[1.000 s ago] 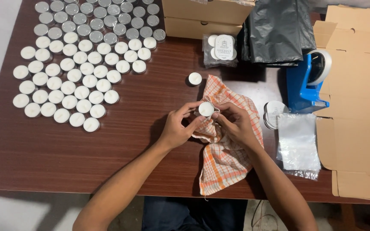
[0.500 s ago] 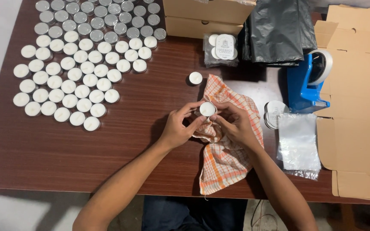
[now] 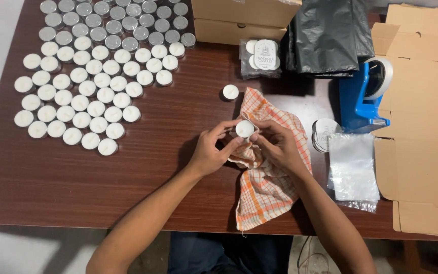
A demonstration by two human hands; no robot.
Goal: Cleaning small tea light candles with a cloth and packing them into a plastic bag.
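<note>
A small white tealight candle (image 3: 244,129) is held between both hands over the middle of the brown table (image 3: 128,177). My left hand (image 3: 212,149) grips it from the left with thumb and fingers. My right hand (image 3: 278,146) pinches it from the right and presses a fold of the orange-and-white checked cloth (image 3: 267,190) against it. The cloth lies spread under my right hand and runs toward the table's front edge. One loose tealight (image 3: 230,92) sits just behind the hands.
Several rows of white tealights (image 3: 82,96) fill the left of the table, with silver-topped ones (image 3: 112,20) behind. A blue tape dispenser (image 3: 363,96), round labels (image 3: 323,134), clear bags (image 3: 353,170), flat cardboard boxes (image 3: 422,127), a black bag (image 3: 330,35) and a packet of labels (image 3: 262,56) lie to the right.
The hands have stayed in place; the fingers have shifted slightly around the tealight and cloth.
</note>
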